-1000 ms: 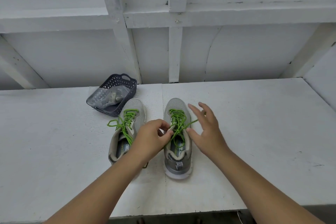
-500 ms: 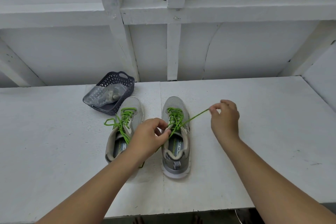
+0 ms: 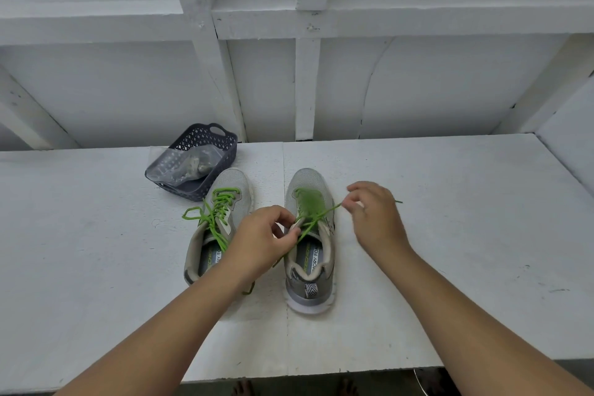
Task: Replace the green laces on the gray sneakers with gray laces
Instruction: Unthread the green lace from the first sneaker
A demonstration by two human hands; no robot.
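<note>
L hand [image 3: 262, 243] fingers pinch green lace [image 3: 316, 219] at R sneaker [image 3: 310, 246] tongue; R hand [image 3: 374, 219] fingertips pinch its free end, pulled taut between.

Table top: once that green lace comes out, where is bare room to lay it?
Bare table spreads right of the right hand to the wall, and left of the left sneaker. Crowded: the basket touches that sneaker's toe; both hands work over the right sneaker.
</note>
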